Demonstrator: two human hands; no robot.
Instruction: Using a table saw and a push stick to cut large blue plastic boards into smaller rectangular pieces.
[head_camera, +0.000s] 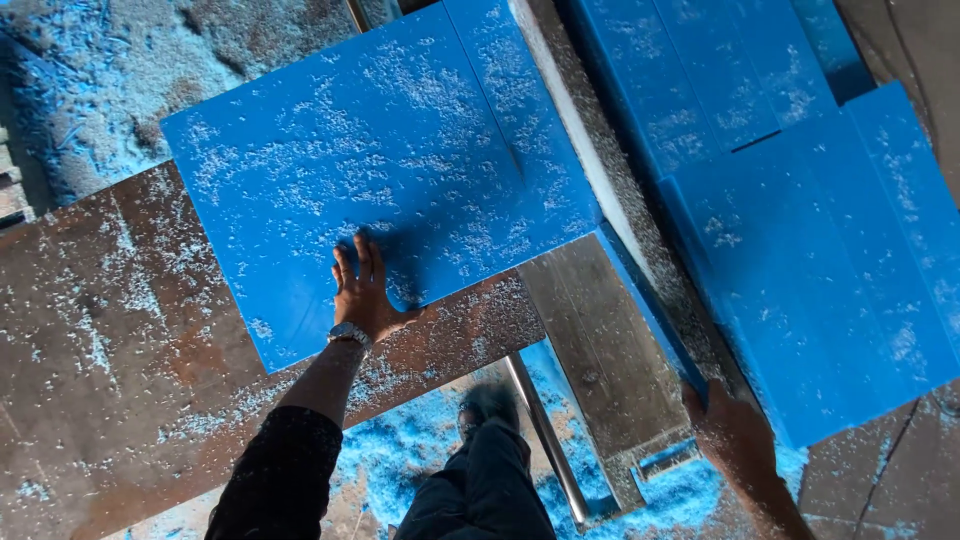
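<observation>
right blue slab (830, 270) cropped, right fingertips hidden

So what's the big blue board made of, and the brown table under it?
The blue board looks like smooth matte plastic or dense foam; pale chips dust it. The table looks like rusty steel, judging by its brown, mottled, dull surface. The left hand lies flat on the board.

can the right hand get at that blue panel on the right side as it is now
Probably yes. The right hand already sits at the near corner of the blue panel on the right, with nothing between them. The left hand lies flat on the other blue panel, out of the way.
</observation>
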